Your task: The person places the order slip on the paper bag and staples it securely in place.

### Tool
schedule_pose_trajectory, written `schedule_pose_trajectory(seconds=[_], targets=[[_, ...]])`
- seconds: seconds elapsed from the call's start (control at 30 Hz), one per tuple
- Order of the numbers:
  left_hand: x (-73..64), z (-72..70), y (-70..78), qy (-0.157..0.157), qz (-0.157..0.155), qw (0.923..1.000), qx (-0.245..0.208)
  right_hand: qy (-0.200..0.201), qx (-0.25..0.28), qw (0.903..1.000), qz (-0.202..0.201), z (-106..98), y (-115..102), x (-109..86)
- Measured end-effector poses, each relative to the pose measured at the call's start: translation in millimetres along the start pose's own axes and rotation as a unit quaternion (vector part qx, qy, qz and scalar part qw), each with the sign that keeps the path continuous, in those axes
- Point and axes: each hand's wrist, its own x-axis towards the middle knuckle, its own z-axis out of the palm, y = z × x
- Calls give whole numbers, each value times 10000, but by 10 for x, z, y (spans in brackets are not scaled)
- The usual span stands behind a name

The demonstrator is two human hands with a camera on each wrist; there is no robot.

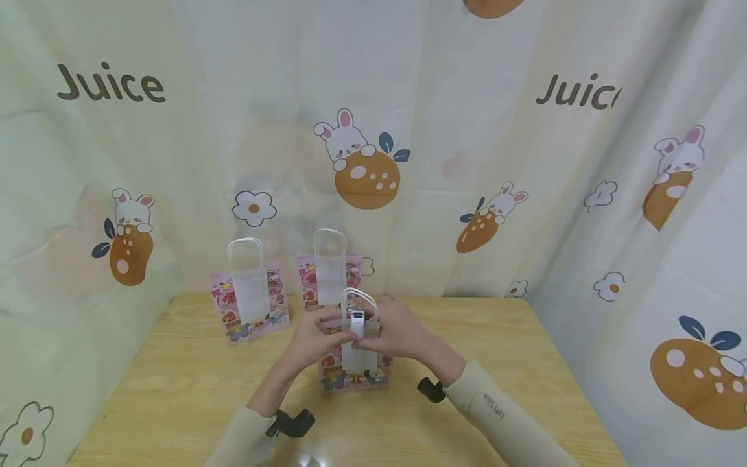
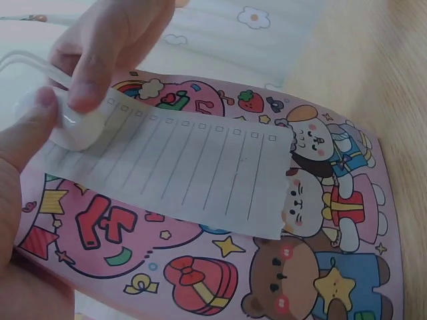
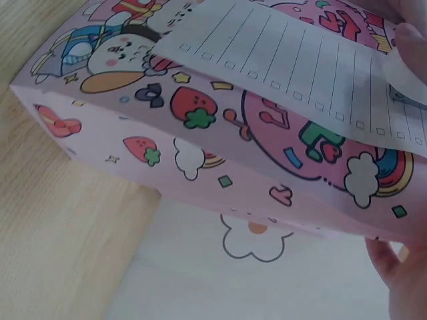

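Observation:
A pink cartoon-print gift bag point(image 1: 356, 384) with white loop handles stands at the middle of the table, tilted in the wrist views. Against its front lies a lined white paper slip point(image 2: 193, 170) with checkboxes and a torn end. Over the slip's upper end sits a small white stapler point(image 1: 357, 327) with a metal tip. My left hand point(image 1: 315, 338) grips it from the left, thumb on its white body. From the other side my right hand point(image 1: 403, 332) holds it too, thumb pressing beside the left one. Some right fingers reach behind the bag and are partly hidden.
Two similar gift bags stand farther back, one to the left point(image 1: 222, 305) and one behind point(image 1: 307, 275), each with a white slip on its front. A printed curtain point(image 1: 432, 246) surrounds the wooden table point(image 1: 192, 395) at the back and sides.

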Motion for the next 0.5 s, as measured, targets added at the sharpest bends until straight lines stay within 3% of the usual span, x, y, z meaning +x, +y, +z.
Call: schedule_pose_trajectory(seconds=[0.1,0.2,0.3,0.37,0.43,0.5], targets=[[3,-4,-8,36,-118,9999,-99,408,135,9989,189,-17,-13,-38],[5,5,-6,85,-234,9996,-129,1320,27,9912,-13,-40,-38,-135],[1,15,4,131,-322,9993,-128,2341,-392,9697,-580,-73,-82,-223],[-8,20,10,146,-329,9993,-121,2783,-496,9553,-860,-95,-128,-245],[-18,23,13,144,-275,9994,-117,2817,-477,9525,-1055,-108,-174,-234],[-24,26,21,142,-186,9997,-107,2459,-422,9629,-1030,-117,-222,-203]])
